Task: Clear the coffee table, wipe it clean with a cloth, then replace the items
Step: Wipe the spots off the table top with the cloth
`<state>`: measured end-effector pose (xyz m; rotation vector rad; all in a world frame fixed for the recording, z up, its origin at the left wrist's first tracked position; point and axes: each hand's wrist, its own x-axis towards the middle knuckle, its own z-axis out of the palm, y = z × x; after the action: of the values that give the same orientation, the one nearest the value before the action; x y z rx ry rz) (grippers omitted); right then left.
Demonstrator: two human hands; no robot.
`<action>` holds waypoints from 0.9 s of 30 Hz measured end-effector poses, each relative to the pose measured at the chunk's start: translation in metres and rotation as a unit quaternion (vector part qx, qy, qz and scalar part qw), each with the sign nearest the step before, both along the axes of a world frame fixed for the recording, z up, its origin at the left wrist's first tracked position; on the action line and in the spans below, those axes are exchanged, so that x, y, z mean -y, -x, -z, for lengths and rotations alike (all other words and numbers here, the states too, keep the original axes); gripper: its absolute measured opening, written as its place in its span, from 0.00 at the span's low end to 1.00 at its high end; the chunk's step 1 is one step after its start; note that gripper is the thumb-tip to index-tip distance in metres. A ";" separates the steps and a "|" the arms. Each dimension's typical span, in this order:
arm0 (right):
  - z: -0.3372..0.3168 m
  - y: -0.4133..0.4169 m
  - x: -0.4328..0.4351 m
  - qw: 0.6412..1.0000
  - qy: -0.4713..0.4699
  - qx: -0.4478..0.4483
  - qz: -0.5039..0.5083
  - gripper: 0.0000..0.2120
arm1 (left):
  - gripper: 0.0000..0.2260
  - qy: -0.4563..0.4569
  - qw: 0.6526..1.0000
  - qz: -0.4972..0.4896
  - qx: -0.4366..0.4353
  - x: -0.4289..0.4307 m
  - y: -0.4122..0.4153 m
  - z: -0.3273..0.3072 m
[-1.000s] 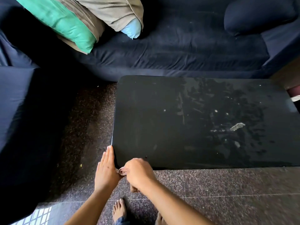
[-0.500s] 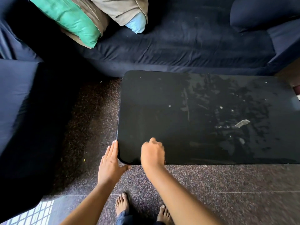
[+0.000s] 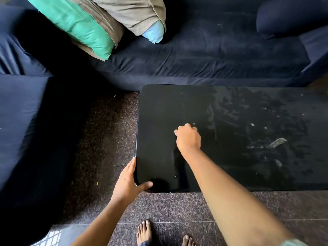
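1 tbl, 2 hands, 2 pillows

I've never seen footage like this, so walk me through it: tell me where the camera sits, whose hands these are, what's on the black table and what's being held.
There is no machine here: one camera is worn on a person's head, looking down at their own bare arms. The left hand rests with straight fingers against the near left corner of the black coffee table. The right hand sits curled on the tabletop; whether it holds anything is hidden. Dusty smears and a pale scrap lie on the table's right part.
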<state>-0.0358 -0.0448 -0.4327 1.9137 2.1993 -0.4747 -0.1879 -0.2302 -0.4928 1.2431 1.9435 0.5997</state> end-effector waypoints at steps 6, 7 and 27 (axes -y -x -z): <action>-0.015 0.055 0.083 0.983 0.059 0.000 -0.176 0.14 | 0.15 0.015 0.870 -0.359 0.337 -0.044 0.006 -0.014; -0.023 0.057 0.096 0.975 0.109 -0.029 -0.190 0.13 | 0.14 0.019 0.853 -0.383 0.353 -0.052 0.009 -0.014; -0.030 0.074 0.027 0.968 0.229 -0.095 -0.049 0.08 | 0.18 0.091 0.893 -0.294 0.328 -0.085 0.005 -0.043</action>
<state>-0.1093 -0.0714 -0.4026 1.5615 2.0422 -1.0787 -0.1924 -0.1456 -0.4501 0.2367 1.6990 0.9622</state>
